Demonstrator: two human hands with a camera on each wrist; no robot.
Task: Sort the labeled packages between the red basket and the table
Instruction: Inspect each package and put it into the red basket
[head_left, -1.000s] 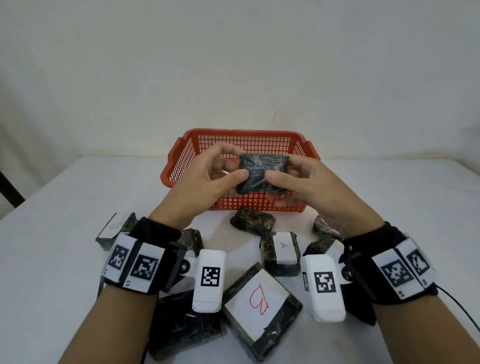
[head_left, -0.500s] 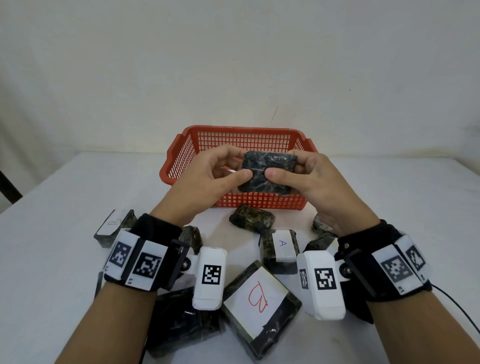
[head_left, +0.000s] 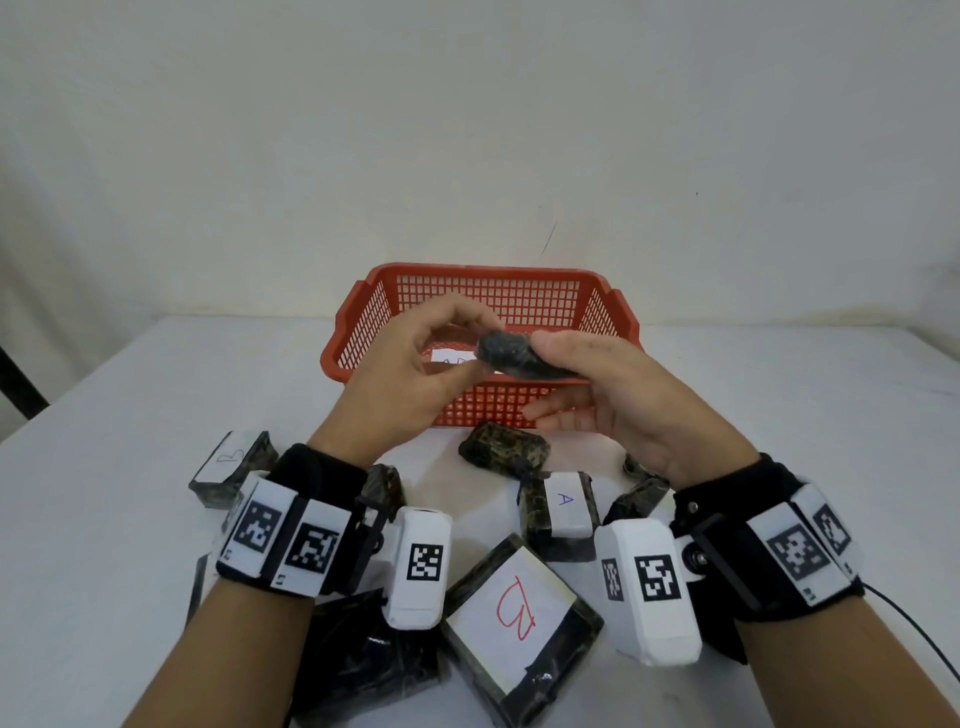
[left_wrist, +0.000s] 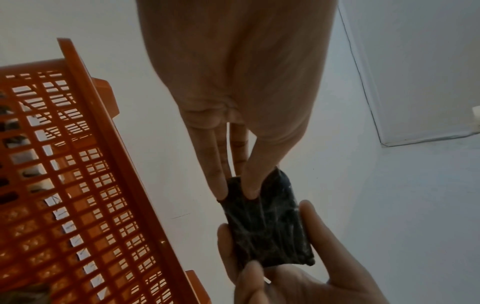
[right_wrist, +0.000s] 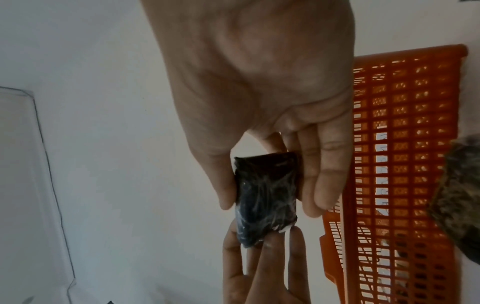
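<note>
- Head view: fingers of the left hand (head_left: 415, 364) and right hand (head_left: 597, 384) pinch a small dark package (head_left: 519, 353) above the red basket (head_left: 358, 332); its label is hidden, so missorting is a risk.
- Left wrist view: only fingertips (left_wrist: 221, 185) hold its end; it could slip.
- Right wrist view: the thumb-and-finger grip is narrow; twisting may drop it.

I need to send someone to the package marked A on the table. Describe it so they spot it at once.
Start at the red plastic mesh basket at the back of the white table. In front of it, just right of centre, lies a small dark camouflage-wrapped package. Its white label carries a blue letter A; the larger package with a red B lies nearer the person.
</note>
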